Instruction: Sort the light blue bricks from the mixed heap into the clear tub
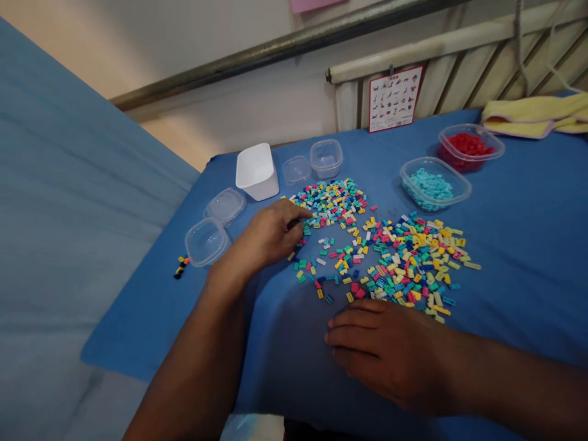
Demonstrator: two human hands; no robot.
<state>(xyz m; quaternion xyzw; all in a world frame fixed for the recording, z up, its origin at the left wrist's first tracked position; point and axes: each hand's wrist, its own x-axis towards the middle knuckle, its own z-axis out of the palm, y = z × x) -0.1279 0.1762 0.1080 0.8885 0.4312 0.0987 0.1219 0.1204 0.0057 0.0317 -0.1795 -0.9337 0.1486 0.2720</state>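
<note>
My left hand is at the left edge of a pile of small multicoloured toy building bricks. Its index finger reaches over the bricks, with the thumb apart below it and nothing visible between them; the other fingers are partly hidden. My right hand lies flat on the blue cloth, fingers stretched to the left. It rests just in front of a second, wider heap of mixed bricks. Loose bricks in yellow, green, pink, white and blue are scattered between the two heaps.
Behind the right heap stand clear tubs of turquoise bricks and red bricks. Toward the back left are a white container, a clear tub and lids. Another clear tub stands left, near a few dark bricks. A yellow cloth lies back right.
</note>
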